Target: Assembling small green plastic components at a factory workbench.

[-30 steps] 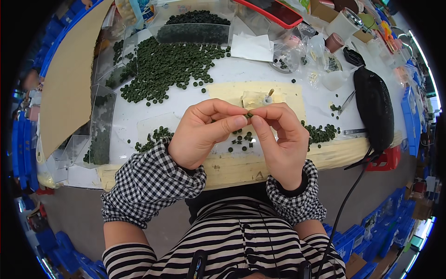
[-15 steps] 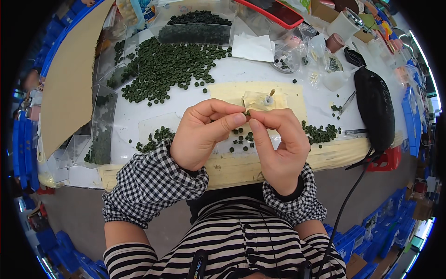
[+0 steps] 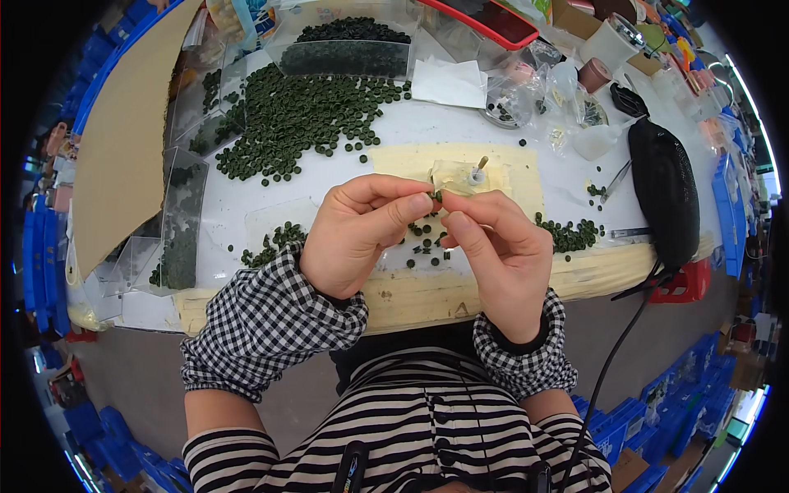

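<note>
My left hand [image 3: 353, 226] pinches a small dark green round piece [image 3: 437, 196] between thumb and index finger, above the near middle of the table. On the other side of it is my right hand [image 3: 511, 259]; its index fingertip is at the piece and its thumb stands a little apart below. Whether the fingertip touches the piece is too small to tell. Beneath my fingers, several loose green pieces [image 3: 425, 230] lie on the white surface. Just beyond is a cream pad [image 3: 448, 174] bearing a small white holder with an upright brass-coloured pin [image 3: 482, 164].
A large heap of green pieces [image 3: 288, 115] spreads at the far left before a clear tray [image 3: 345, 59]. Smaller piles [image 3: 575, 236] flank my hands. Cardboard [image 3: 131, 140] stands left; a black pouch [image 3: 664, 189], tweezers [image 3: 616, 181] and a red-cased phone [image 3: 493, 20] lie right and far.
My right hand has shifted slightly right and its thumb has drawn down and away from the index finger, exposing more of the green piece. My left hand stays nearly still.
</note>
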A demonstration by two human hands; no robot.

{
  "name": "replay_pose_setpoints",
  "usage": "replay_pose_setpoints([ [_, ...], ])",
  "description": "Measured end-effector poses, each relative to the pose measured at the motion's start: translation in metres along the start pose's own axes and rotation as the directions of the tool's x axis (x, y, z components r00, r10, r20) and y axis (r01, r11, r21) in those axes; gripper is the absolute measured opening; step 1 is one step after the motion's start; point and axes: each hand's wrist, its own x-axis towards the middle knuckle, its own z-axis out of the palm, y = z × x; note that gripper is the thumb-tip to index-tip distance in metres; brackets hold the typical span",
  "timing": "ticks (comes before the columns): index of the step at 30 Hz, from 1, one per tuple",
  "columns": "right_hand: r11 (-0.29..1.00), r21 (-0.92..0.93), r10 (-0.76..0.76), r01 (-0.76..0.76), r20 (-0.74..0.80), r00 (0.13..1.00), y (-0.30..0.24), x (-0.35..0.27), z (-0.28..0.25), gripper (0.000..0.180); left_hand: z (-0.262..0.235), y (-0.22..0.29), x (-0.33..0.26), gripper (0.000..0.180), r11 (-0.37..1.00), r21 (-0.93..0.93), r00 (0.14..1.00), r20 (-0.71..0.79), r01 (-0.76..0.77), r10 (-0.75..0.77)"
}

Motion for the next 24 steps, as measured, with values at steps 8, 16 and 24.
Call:
replay_pose_setpoints([
  [8, 0.997, 0.07, 0.023, -0.024, 0.02, 1.0, 0.002, -0.001, 0.0, 0.022, 0.0, 0.003, 0.0, 0.013, 0.991, 0.133, 1.0, -0.017, -0.008, 0.01],
  [16, 0.968, -0.156, -0.2, 0.194, -0.023, 0.98, 0.008, -0.001, 0.003, 0.024, 0.004, 0.006, -0.001, 0.016, 0.953, 0.282, 0.993, -0.022, -0.108, 0.119],
  [24, 0.946, -0.21, -0.249, 0.248, 0.022, 0.968, 0.006, 0.0, 0.0, 0.024, 0.007, 0.007, -0.003, 0.016, 0.925, 0.343, 0.985, 0.007, -0.166, 0.174],
])
